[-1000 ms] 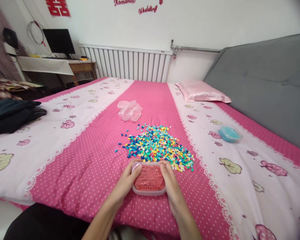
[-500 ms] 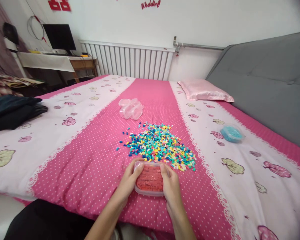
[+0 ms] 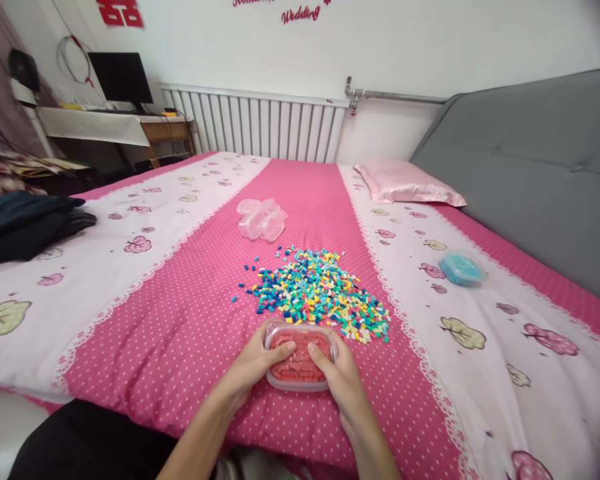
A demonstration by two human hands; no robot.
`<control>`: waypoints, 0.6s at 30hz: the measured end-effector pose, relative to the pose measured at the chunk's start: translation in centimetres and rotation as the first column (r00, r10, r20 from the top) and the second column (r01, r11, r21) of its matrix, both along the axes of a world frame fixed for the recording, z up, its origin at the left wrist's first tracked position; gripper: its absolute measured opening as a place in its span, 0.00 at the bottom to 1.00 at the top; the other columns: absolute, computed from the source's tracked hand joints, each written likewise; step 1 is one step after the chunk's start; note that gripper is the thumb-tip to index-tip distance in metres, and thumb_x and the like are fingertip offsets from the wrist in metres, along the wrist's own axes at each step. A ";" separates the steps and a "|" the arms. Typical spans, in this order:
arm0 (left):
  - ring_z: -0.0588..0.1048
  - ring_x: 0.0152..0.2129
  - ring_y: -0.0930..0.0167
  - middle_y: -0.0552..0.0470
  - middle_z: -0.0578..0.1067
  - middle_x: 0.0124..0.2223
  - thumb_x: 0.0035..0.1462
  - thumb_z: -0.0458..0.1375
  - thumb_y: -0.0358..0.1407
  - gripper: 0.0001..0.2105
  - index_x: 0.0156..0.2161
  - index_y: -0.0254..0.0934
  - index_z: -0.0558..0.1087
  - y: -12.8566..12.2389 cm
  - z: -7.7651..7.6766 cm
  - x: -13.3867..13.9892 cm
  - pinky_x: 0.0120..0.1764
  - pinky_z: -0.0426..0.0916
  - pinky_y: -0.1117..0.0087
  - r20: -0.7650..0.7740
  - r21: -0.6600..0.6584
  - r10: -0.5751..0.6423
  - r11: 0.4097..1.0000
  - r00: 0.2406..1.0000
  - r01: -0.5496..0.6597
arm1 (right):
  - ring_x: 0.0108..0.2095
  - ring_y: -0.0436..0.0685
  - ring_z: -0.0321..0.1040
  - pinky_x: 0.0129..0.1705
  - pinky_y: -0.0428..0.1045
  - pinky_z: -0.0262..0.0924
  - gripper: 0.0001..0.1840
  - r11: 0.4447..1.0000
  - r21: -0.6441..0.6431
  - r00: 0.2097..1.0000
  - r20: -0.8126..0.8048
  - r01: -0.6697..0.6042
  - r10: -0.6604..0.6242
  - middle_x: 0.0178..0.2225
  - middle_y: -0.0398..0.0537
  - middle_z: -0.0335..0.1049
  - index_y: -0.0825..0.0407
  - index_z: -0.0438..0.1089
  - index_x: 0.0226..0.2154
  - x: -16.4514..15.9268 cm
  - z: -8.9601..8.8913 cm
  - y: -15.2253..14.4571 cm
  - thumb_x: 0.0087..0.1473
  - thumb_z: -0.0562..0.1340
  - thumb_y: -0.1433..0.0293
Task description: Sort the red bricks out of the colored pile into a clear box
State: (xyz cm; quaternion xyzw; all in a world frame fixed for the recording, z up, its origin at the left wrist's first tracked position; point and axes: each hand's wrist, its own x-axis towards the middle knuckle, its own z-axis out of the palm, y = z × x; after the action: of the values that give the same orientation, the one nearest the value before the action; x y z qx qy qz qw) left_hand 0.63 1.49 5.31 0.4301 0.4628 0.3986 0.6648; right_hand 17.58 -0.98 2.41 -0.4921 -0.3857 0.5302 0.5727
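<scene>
Between my two hands is a clear plastic box (image 3: pixel 300 381) packed with small red pieces. My left hand (image 3: pixel 258 357) grips its left side, the thumb lying on the top. On the other side, my right hand (image 3: pixel 341 367) holds the box with its thumb also on top, close to the left thumb. The fingers beneath and behind are mostly hidden. Just beyond the box spreads a loose heap of small coloured pieces (image 3: pixel 315 287) in blue, green, yellow, white and some red.
Several empty clear containers (image 3: pixel 261 220) lie beyond the heap. A clear box of light blue pieces (image 3: pixel 463 268) sits to the right. The pink bedspread (image 3: pixel 170 347) carries everything. A pink pillow (image 3: pixel 410 183) and grey headboard (image 3: pixel 530 153) are at right, dark folded clothes (image 3: pixel 25 223) at left.
Both thumbs have moved inward from the box's side edges onto its top, nearer each other. The box stays in about the same place; the view has shifted slightly.
</scene>
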 end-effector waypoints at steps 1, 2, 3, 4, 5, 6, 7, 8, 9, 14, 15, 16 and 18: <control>0.77 0.46 0.60 0.44 0.79 0.47 0.44 0.74 0.47 0.31 0.50 0.36 0.71 0.0 0.0 -0.1 0.51 0.70 0.63 -0.013 0.009 0.002 1.000 1.000 -0.002 | 0.50 0.66 0.74 0.54 0.59 0.66 0.23 1.000 0.014 0.999 0.028 0.019 -0.020 0.47 0.53 0.78 0.50 0.75 0.46 0.0 -0.2 0.0 0.49 0.71 0.57; 0.77 0.45 0.61 0.45 0.79 0.47 0.43 0.74 0.46 0.31 0.50 0.37 0.71 0.1 0.1 -0.1 0.50 0.70 0.63 -0.023 0.012 0.004 1.000 1.000 -0.004 | 0.50 0.66 0.74 0.55 0.59 0.66 0.23 0.999 0.031 0.997 0.061 0.039 -0.040 0.47 0.53 0.78 0.50 0.75 0.46 -0.1 -0.5 0.0 0.49 0.70 0.58; 0.77 0.45 0.61 0.45 0.79 0.47 0.44 0.74 0.46 0.31 0.51 0.37 0.71 0.2 0.1 -0.1 0.49 0.70 0.64 -0.031 0.009 0.002 1.000 1.000 -0.002 | 0.50 0.66 0.74 0.55 0.59 0.65 0.22 0.998 0.051 0.994 0.092 0.048 -0.053 0.47 0.53 0.78 0.51 0.75 0.45 -0.1 -0.7 0.1 0.50 0.70 0.58; 0.78 0.44 0.61 0.45 0.79 0.46 0.44 0.74 0.46 0.30 0.51 0.37 0.71 0.2 0.2 -0.1 0.49 0.70 0.63 -0.036 0.004 0.000 1.000 0.999 0.000 | 0.49 0.65 0.74 0.55 0.59 0.65 0.21 0.996 0.071 0.992 0.116 0.048 -0.056 0.46 0.53 0.78 0.51 0.74 0.45 -0.2 -0.8 0.1 0.51 0.69 0.58; 0.78 0.43 0.61 0.45 0.79 0.46 0.44 0.73 0.46 0.30 0.50 0.37 0.71 0.3 0.2 -0.1 0.48 0.71 0.63 -0.042 0.000 0.002 1.000 0.999 -0.002 | 0.48 0.65 0.74 0.55 0.59 0.64 0.20 0.995 0.088 0.990 0.132 0.042 -0.053 0.46 0.52 0.78 0.50 0.74 0.45 -0.2 -0.9 0.2 0.53 0.68 0.58; 0.78 0.43 0.61 0.46 0.79 0.46 0.44 0.73 0.46 0.30 0.50 0.38 0.71 0.4 0.1 -0.1 0.48 0.71 0.63 -0.044 -0.004 0.008 1.000 0.999 -0.008 | 0.48 0.64 0.74 0.56 0.59 0.64 0.19 0.994 0.100 0.989 0.141 0.034 -0.047 0.45 0.52 0.78 0.50 0.74 0.45 -0.2 -0.9 0.2 0.54 0.67 0.58; 0.78 0.43 0.61 0.46 0.79 0.45 0.43 0.74 0.46 0.31 0.51 0.38 0.71 0.4 0.1 -0.1 0.48 0.71 0.63 -0.044 -0.007 0.022 1.000 0.999 -0.022 | 0.48 0.64 0.74 0.56 0.58 0.64 0.19 0.994 0.105 0.989 0.144 0.029 -0.044 0.45 0.52 0.78 0.50 0.74 0.45 -0.2 -0.8 0.2 0.54 0.67 0.58; 0.78 0.43 0.61 0.46 0.80 0.45 0.43 0.74 0.46 0.31 0.51 0.38 0.71 0.4 0.0 0.0 0.48 0.71 0.63 -0.041 -0.009 0.041 0.999 0.998 -0.041 | 0.49 0.64 0.74 0.56 0.58 0.64 0.19 0.994 0.100 0.989 0.140 0.033 -0.047 0.46 0.51 0.78 0.50 0.74 0.45 -0.2 -0.6 0.1 0.54 0.67 0.57; 0.78 0.43 0.60 0.46 0.80 0.45 0.43 0.74 0.47 0.32 0.52 0.38 0.71 0.5 0.0 0.0 0.48 0.71 0.63 -0.035 -0.013 0.060 0.998 0.998 -0.061 | 0.50 0.64 0.73 0.57 0.58 0.64 0.20 0.995 0.087 0.990 0.131 0.041 -0.052 0.47 0.51 0.78 0.50 0.74 0.46 -0.1 -0.4 0.0 0.54 0.67 0.57; 0.77 0.50 0.55 0.40 0.79 0.51 0.46 0.71 0.50 0.31 0.52 0.35 0.73 0.4 -0.1 -0.2 0.55 0.69 0.59 0.047 -0.040 0.085 0.996 0.995 -0.083 | 0.62 0.63 0.64 0.63 0.58 0.59 0.31 0.996 0.017 0.996 0.018 -0.085 0.085 0.63 0.48 0.67 0.43 0.65 0.62 0.2 0.3 -1.0 0.59 0.63 0.53; 0.76 0.51 0.55 0.40 0.79 0.52 0.46 0.72 0.49 0.32 0.53 0.35 0.72 0.3 0.0 -0.2 0.55 0.68 0.58 0.058 -0.033 0.077 0.997 0.995 -0.075 | 0.64 0.63 0.62 0.64 0.58 0.57 0.33 0.996 0.006 0.996 0.016 -0.088 0.088 0.65 0.48 0.65 0.43 0.63 0.64 0.2 0.1 -1.1 0.59 0.63 0.52; 0.76 0.51 0.55 0.40 0.78 0.53 0.45 0.73 0.48 0.33 0.54 0.36 0.72 0.2 0.1 -0.3 0.55 0.68 0.59 0.062 -0.022 0.065 0.998 0.996 -0.064 | 0.65 0.62 0.60 0.66 0.59 0.55 0.33 0.998 -0.003 0.997 0.030 -0.066 0.066 0.65 0.47 0.63 0.43 0.62 0.64 0.2 -0.1 -1.2 0.59 0.62 0.52; 0.76 0.51 0.56 0.42 0.78 0.54 0.42 0.75 0.44 0.36 0.56 0.38 0.69 0.1 0.3 -0.4 0.55 0.69 0.60 0.056 -0.004 0.042 0.999 0.998 -0.041 | 0.67 0.62 0.57 0.69 0.59 0.49 0.33 1.000 0.002 0.997 0.077 0.018 -0.018 0.66 0.48 0.63 0.44 0.64 0.64 0.1 -0.9 -1.3 0.59 0.62 0.53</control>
State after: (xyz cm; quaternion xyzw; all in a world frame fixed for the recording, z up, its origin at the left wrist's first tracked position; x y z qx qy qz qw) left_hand 0.26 1.58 5.64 0.4079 0.4534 0.4235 0.6699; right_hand 17.71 -2.30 1.51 -0.5156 -0.4033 0.5053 0.5624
